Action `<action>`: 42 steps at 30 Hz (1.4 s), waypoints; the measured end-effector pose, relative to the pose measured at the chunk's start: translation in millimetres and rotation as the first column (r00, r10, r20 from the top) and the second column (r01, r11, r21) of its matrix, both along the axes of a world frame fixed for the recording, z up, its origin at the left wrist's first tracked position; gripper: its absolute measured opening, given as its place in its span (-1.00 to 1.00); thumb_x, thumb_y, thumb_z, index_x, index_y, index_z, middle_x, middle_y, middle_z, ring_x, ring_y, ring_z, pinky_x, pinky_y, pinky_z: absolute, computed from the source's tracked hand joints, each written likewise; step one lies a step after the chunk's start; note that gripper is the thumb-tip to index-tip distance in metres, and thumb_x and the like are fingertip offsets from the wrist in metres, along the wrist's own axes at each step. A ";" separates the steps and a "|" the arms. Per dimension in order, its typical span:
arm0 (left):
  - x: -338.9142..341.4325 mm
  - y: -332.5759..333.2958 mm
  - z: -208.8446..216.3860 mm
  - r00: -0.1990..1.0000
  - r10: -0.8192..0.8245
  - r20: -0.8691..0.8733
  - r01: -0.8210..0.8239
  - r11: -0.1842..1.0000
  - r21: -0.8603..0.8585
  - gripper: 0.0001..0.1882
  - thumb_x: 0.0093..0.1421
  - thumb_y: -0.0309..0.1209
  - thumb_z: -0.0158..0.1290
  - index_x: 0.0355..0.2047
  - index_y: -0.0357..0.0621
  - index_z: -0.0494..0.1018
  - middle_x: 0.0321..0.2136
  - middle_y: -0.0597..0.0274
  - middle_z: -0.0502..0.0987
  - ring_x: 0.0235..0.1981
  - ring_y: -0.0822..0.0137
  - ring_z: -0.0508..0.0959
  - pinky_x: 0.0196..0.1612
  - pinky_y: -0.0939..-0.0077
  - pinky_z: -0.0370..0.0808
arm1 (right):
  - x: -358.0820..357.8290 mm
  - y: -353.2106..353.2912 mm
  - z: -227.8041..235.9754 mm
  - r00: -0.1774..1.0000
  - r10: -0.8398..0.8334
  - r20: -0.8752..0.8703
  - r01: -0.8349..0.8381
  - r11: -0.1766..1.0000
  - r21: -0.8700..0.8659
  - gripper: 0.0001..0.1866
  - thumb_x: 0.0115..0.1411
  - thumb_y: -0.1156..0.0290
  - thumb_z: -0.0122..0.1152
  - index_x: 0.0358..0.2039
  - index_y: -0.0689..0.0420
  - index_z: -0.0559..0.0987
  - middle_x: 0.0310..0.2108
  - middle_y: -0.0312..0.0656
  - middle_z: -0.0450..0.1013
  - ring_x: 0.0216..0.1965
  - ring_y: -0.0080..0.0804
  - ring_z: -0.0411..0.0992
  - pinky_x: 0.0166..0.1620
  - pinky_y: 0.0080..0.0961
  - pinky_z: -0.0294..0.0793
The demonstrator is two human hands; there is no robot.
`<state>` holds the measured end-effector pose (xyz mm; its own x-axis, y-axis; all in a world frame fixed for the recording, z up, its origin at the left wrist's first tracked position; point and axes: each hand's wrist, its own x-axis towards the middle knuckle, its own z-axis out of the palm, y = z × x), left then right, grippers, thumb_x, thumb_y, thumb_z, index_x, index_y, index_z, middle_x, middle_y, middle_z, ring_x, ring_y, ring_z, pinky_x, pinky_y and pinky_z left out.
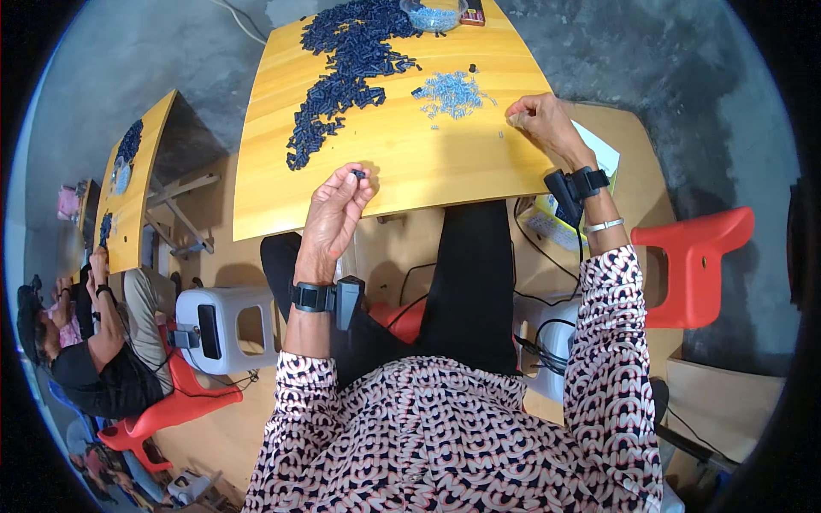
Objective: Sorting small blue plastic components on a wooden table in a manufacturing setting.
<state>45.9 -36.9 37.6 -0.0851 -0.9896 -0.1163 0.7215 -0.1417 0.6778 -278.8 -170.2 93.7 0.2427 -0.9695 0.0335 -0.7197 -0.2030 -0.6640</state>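
Just above the table's near edge, my left hand pinches a small black plastic piece between thumb and fingertips. My right hand is over the table's right edge with thumb and fingers closed together; anything between them is too small to make out. Left of it lies a loose pile of tiny clear, bluish pieces, a few of them scattered toward the near side. A large heap of short black pieces spreads from the far edge down the left part of the yellow wooden table.
A clear bowl of bluish pieces stands at the far edge beside a dark red box. Right of me are a red stool and cables. At far left, another person sits at a second table.
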 end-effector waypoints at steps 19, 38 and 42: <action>-1.2 1.0 -0.1 1.000 -0.002 -0.013 0.003 1.000 0.008 -0.82 0.19 -0.54 -0.07 -0.20 -0.35 0.35 -0.28 0.13 0.43 -0.33 0.46 0.43 -0.16 0.63 0.44 | 0.7 -0.9 -5.3 0.955 0.290 -0.056 -0.289 0.957 0.037 -0.85 -0.03 0.48 0.16 -0.43 0.27 0.58 -0.44 -0.07 0.47 -0.38 -0.28 0.41 -0.30 -0.47 0.37; 0.4 3.9 -1.5 0.998 0.037 -0.051 -0.038 0.999 -0.012 -0.79 0.16 -0.49 0.01 -0.20 -0.31 0.40 -0.30 0.20 0.47 -0.35 0.48 0.46 -0.18 0.62 0.46 | 85.5 52.8 21.2 0.883 0.431 0.183 -0.389 0.893 -0.226 -0.86 -0.05 0.46 0.14 -0.49 0.28 0.52 -0.57 -0.17 0.37 -0.56 -0.44 0.30 -0.45 -0.55 0.30; -1.9 3.2 1.6 0.996 0.038 -0.076 -0.038 0.999 0.002 -0.78 0.16 -0.50 0.01 -0.18 -0.33 0.39 -0.30 0.19 0.47 -0.36 0.49 0.46 -0.19 0.62 0.46 | 126.3 72.2 12.5 0.841 0.431 0.327 -0.393 0.902 -0.180 -0.86 -0.06 0.45 0.20 -0.50 0.26 0.51 -0.58 -0.21 0.35 -0.56 -0.46 0.28 -0.47 -0.55 0.27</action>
<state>44.0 -33.7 39.2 -0.0556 -0.9922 -0.1118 0.7757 -0.1134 0.6208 -152.5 -98.0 106.1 0.5723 -0.7691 0.2846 -0.2785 -0.5087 -0.8146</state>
